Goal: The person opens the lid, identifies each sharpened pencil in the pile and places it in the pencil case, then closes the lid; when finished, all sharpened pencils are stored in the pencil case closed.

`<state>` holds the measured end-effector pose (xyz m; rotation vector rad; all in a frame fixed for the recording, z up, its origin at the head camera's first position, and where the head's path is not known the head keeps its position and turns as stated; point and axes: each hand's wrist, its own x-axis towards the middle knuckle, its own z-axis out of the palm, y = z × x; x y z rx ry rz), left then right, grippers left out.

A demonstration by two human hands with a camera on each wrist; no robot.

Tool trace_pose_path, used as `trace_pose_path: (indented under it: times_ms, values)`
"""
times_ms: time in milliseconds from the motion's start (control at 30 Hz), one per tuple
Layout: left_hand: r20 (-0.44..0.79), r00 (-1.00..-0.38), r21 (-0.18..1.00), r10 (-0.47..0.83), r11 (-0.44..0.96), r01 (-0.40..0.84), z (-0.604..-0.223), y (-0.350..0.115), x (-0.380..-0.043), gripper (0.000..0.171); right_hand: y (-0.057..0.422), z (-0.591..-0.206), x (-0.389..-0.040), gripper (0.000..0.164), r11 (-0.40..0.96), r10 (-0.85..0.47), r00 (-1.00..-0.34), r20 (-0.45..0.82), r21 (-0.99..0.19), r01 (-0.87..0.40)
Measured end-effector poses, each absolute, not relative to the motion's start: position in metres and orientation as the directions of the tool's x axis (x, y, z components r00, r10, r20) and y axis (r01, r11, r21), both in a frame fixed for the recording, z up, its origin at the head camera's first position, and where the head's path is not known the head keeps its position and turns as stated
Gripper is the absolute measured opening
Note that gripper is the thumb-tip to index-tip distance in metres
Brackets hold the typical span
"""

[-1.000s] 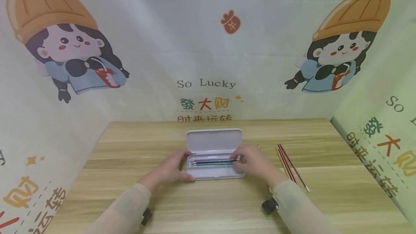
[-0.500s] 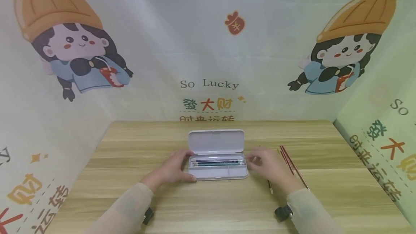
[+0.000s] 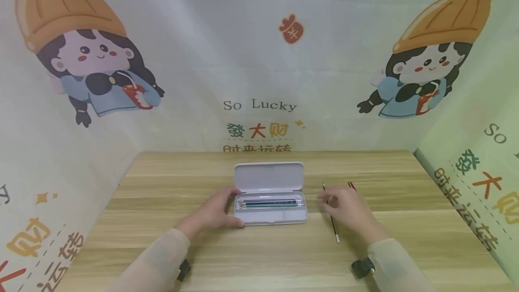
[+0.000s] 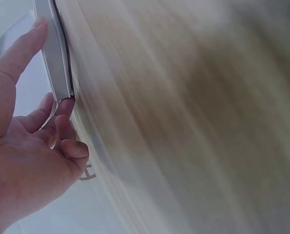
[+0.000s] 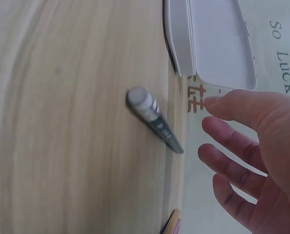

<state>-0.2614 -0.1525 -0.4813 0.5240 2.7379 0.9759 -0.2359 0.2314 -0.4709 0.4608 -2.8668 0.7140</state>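
Note:
A white pencil case point(image 3: 259, 216) lies with its lid point(image 3: 269, 177) raised in the middle of the table. Several pencils point(image 3: 269, 203) rest side by side in its back compartment. My left hand point(image 3: 214, 209) holds the case's left end, thumb at the front and fingers at the back corner; the left wrist view shows the thumb on the case wall point(image 4: 57, 61). Right of the case, my right hand point(image 3: 349, 208) is above a dark pencil point(image 3: 334, 230) with a white eraser end. In the right wrist view its fingers are relaxed and apart from that pencil point(image 5: 160, 126).
Red pencils point(image 3: 352, 186) lie farther right, mostly hidden behind my right hand. The case's front has a long and a short compartment. Wood-grain table point(image 3: 267, 260) surrounds the case, with a printed cloth point(image 3: 194, 57) hanging behind and at both sides.
My right hand has let go of a pencil in the case and moved right, over the dark pencil. My left hand has stayed on the case.

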Motion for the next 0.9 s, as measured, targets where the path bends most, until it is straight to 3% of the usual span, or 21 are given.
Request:
trace_pose_path:
  times_ms: [900]
  values:
    - [-0.061,-0.919,0.619,0.389,0.737,0.271,-0.480,-0.152,-0.265,0.091,0.245,-0.476,-0.234,0.030,0.897,-0.198,-0.973,0.119,-0.379,-0.229]
